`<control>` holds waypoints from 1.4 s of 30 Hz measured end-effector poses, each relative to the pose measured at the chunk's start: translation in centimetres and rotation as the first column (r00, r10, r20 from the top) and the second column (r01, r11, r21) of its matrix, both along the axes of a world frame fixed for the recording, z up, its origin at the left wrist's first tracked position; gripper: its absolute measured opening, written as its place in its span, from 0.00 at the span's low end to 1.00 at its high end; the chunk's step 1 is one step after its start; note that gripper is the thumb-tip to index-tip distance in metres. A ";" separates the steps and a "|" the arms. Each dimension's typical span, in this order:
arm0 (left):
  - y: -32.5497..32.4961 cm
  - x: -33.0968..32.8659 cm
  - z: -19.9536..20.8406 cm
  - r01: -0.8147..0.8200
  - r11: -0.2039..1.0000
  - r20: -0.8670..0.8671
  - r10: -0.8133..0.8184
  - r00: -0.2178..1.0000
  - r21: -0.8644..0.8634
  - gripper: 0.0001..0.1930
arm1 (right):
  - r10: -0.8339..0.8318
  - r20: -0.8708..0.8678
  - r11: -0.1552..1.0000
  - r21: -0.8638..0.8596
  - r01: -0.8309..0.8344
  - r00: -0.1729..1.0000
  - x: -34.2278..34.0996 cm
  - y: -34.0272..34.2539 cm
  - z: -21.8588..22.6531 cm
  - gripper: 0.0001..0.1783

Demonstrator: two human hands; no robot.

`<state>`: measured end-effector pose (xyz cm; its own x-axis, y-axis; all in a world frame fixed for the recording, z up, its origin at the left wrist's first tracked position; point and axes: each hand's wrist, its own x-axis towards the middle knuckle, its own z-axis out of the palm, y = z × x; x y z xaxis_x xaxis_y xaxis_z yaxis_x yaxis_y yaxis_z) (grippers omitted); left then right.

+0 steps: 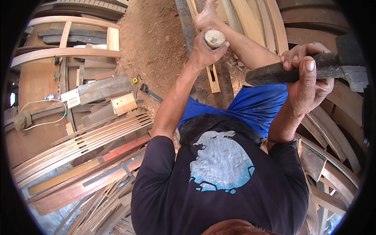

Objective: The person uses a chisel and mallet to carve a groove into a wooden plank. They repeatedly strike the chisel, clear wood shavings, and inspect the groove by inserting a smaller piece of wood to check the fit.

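My left hand (205,53) is wrapped round an upright tool with a round wooden handle (215,38), likely a chisel. Only the handle's flat, worn end shows; any blade is hidden below my fist. Beneath it lies a pale wooden bar (214,84) with a narrow slot cut in it, resting on a dark plank (225,88). On the right, my right hand (309,78) grips a dark mallet (270,73) by its thick handle, held up and apart from the chisel. The mallet's blocky head (354,70) is at the right rim.
My bare foot (206,15) is beside the plank. Wood shavings cover the ground (152,39). To the left are a curved wooden frame (66,53), a saw-like tool (150,93) and stacked strips (86,141). Long boards (250,23) lie ahead, curved pieces (333,133) at right.
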<state>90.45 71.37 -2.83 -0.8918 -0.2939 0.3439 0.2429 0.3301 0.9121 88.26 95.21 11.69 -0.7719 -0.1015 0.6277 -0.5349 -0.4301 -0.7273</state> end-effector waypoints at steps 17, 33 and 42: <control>-0.7 3.5 -1.5 0.178 0.982 -0.015 -0.180 0.984 -0.069 0.21 | -0.089 -0.239 0.725 0.650 0.227 0.967 0.3 -1.1 -0.7 0.12; 1.7 0.6 2.2 -0.027 0.993 -0.078 0.018 0.997 -0.112 0.14 | -0.076 0.036 0.888 0.456 0.051 0.996 0.6 1.1 0.1 0.15; 1.5 -0.3 0.5 -0.072 0.995 0.047 0.076 0.996 -0.072 0.15 | -0.192 0.070 0.947 0.274 0.166 0.979 0.1 2.9 0.2 0.12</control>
<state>90.19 72.91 -2.30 -0.8850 -0.3364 0.3218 0.1705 0.4090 0.8965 88.40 98.13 11.91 -0.8472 -0.1091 0.5199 -0.5083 -0.1181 -0.8531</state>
